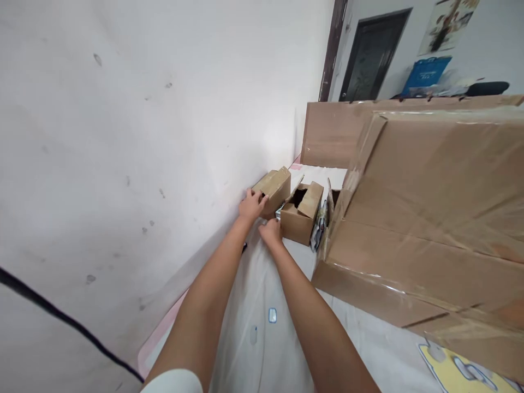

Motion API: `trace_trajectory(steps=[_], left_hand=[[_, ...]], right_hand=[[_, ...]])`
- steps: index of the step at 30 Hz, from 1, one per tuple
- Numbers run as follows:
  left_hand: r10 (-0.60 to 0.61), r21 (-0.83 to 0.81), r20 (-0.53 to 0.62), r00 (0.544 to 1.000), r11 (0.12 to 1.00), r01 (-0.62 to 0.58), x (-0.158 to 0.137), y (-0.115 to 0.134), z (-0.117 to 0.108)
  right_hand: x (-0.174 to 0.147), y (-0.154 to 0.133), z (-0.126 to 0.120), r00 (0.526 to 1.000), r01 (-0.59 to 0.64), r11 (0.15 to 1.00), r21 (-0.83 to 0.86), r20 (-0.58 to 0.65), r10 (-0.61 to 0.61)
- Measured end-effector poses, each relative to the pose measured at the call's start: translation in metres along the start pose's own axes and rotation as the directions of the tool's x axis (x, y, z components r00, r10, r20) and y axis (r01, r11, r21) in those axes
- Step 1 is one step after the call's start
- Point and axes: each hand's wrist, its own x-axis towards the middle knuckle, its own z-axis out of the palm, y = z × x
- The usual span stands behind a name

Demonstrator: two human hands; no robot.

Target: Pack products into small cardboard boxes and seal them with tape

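Note:
A small brown cardboard box (278,189) lies against the white wall. My left hand (250,207) grips its near upper edge, with the fingers bent over the top. Just below and to the right, my right hand (270,231) is closed at the box's lower near corner. What its curled fingers hold, if anything, is hidden. Close on the right stands a second small cardboard box (295,225), its top flaps partly raised over a dark opening. A crumpled grey plastic packet (319,226) is wedged upright beside that second box.
A large taped cardboard carton (434,202) fills the right side. Behind the boxes stands a long flat cardboard panel (329,136). The white wall (143,136) runs close along the left. A pale plastic-like cover (262,349) lies under everything. A black cable (69,325) crosses the lower left.

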Motion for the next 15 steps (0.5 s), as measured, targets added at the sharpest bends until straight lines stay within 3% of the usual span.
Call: trace_trajectory(steps=[7, 15], left_hand=[[-0.035, -0.037, -0.039, 0.999, 0.999, 0.034, -0.001, -0.005, 0.013], [-0.052, -0.056, -0.061, 0.997, 0.997, 0.048, -0.001, -0.010, 0.024]], right_hand=[[0.008, 0.015, 0.020, 0.997, 0.025, 1.000, 0.014, -0.076, -0.024], [0.025, 0.029, 0.020, 0.999, 0.036, 0.999, 0.020, 0.017, -0.037]])
